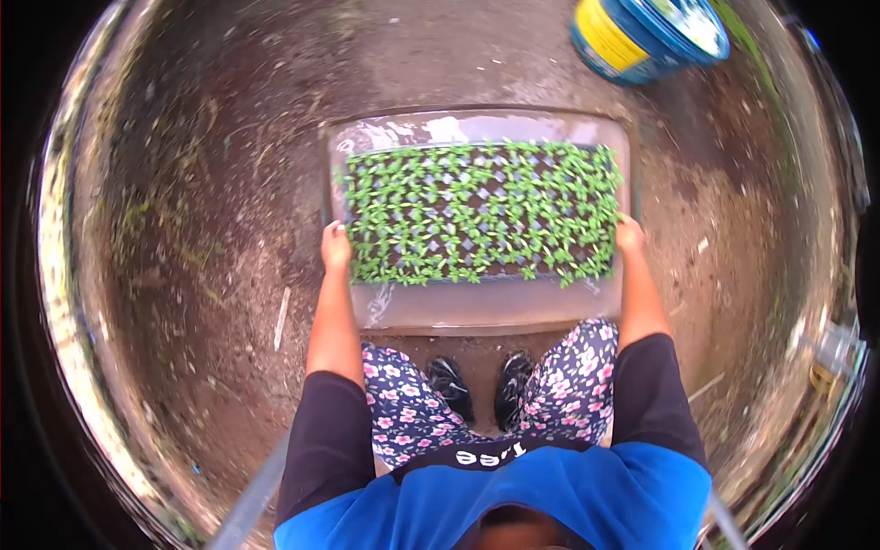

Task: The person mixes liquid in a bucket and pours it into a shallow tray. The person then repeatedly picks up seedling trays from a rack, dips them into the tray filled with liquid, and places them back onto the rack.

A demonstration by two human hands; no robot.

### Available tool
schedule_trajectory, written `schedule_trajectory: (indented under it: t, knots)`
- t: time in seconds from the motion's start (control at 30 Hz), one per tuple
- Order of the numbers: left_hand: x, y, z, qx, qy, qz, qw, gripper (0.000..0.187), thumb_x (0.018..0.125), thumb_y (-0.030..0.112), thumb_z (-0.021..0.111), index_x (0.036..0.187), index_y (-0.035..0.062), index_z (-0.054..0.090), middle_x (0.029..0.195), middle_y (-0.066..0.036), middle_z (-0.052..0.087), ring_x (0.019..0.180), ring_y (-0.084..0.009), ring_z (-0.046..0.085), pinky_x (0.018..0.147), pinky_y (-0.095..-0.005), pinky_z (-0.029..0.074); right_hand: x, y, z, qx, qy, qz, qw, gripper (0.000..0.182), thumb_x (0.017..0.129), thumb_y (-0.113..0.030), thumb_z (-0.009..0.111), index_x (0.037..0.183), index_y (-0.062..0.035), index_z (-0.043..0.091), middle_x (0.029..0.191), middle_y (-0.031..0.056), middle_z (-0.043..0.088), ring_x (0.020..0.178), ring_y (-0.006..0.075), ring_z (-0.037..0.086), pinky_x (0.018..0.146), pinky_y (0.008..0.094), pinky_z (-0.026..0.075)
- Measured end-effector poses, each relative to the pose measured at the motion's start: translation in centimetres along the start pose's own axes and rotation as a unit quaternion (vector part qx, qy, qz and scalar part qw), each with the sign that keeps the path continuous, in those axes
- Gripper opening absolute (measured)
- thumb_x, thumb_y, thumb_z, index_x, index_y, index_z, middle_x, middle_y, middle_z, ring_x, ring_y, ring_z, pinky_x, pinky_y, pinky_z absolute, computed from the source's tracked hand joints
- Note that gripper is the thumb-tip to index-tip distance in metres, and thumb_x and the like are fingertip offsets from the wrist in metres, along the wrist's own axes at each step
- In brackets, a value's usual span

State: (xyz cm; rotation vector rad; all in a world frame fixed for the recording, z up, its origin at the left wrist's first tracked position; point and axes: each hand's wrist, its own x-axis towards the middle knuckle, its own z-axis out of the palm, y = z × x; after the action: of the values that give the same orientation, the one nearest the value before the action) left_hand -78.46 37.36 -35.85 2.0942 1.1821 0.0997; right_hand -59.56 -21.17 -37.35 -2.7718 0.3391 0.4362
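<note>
A dark cell tray full of small green seedlings (481, 211) lies level inside a wide, shallow basin (486, 312) of brownish water. At the tray's left end is my left hand (336, 246), its fingers closed at the edge. My right hand (629, 235) closes on the opposite end, at about the same height. Leaves and the tray's rim hide most of the fingertips of both hands. Water shows in front of the tray and behind it.
A blue bucket (646, 41) with a yellow label stands on the soil at the upper right. My black boots (513, 390) are just below the basin. A pale stick (282, 318) lies on the ground at the left. A clear container (836, 346) is at the far right.
</note>
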Motion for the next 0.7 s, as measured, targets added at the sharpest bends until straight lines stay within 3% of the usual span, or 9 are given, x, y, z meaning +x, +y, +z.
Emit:
schedule_trajectory:
  t: [0.1, 0.17, 0.27, 0.3, 0.5, 0.7]
  knots:
    - [0.4, 0.7, 0.2, -0.084, -0.046, -0.053, 0.994, 0.037, 0.082, 0.035, 0.043, 0.101, 0.0043, 0.053, 0.091, -0.008, 0.056, 0.083, -0.0182, 0.051, 0.075, -0.0307, 0.039, -0.3, -1.0, -0.7, -0.044, -0.016, -0.026, 0.999, 0.026, 0.074, -0.017, 0.039, 0.089, -0.0155, 0.061, 0.089, 0.0161, 0.058, 0.08, 0.0333, 0.056, 0.069, 0.0415, 0.044]
    - [1.0, 0.5, 0.3, -0.074, -0.084, -0.07, 0.991, 0.042, 0.084, 0.039, 0.038, 0.1, 0.0027, 0.052, 0.091, -0.01, 0.056, 0.083, -0.0201, 0.051, 0.076, -0.0319, 0.038, -0.1, -1.1, -0.6, -0.045, -0.021, 0.001, 0.999, 0.027, 0.071, -0.014, 0.04, 0.087, -0.0124, 0.061, 0.089, 0.0164, 0.058, 0.083, 0.0322, 0.056, 0.072, 0.0405, 0.044]
    - [0.4, 2.1, 0.0, -0.072, -0.089, -0.093, 0.989, 0.046, 0.083, 0.042, 0.037, 0.102, 0.0036, 0.051, 0.096, -0.009, 0.055, 0.09, -0.0195, 0.05, 0.081, -0.0313, 0.036, -1.4, -3.2, -2.6, 0.004, -0.046, 0.1, 0.994, 0.03, 0.072, -0.014, 0.042, 0.096, -0.0157, 0.06, 0.096, 0.016, 0.057, 0.09, 0.032, 0.055, 0.078, 0.0385, 0.044]
    - [0.5, 2.1, 0.4, -0.112, -0.05, -0.071, 0.99, 0.033, 0.079, 0.041, 0.045, 0.081, 0.0091, 0.054, 0.07, 0.0, 0.045, 0.066, -0.0116, 0.04, 0.059, -0.0267, 0.032, -1.6, -3.6, -3.0, 0.008, -0.049, 0.107, 0.993, 0.03, 0.073, -0.014, 0.042, 0.097, -0.0162, 0.06, 0.097, 0.0161, 0.057, 0.091, 0.0319, 0.055, 0.079, 0.0384, 0.043]
    - [0.0, 2.1, 0.6, -0.116, -0.039, -0.044, 0.992, 0.04, 0.082, 0.045, 0.041, 0.082, 0.0065, 0.053, 0.074, -0.001, 0.047, 0.07, -0.0135, 0.042, 0.065, -0.0275, 0.034, -2.9, -5.2, -4.6, 0.006, -0.052, 0.131, 0.99, 0.03, 0.074, -0.016, 0.044, 0.1, -0.0161, 0.06, 0.1, 0.0167, 0.056, 0.095, 0.0311, 0.053, 0.082, 0.0379, 0.042]
    - [-0.6, 3.9, -0.1, -0.036, -0.052, -0.056, 0.996, 0.048, 0.083, 0.05, 0.038, 0.084, 0.0037, 0.052, 0.077, -0.003, 0.049, 0.073, -0.015, 0.044, 0.069, -0.028, 0.035, -3.1, -5.9, -5.0, 0.006, -0.054, 0.132, 0.99, 0.03, 0.074, -0.016, 0.045, 0.1, -0.0161, 0.06, 0.102, 0.0164, 0.055, 0.097, 0.0306, 0.052, 0.083, 0.0378, 0.042]
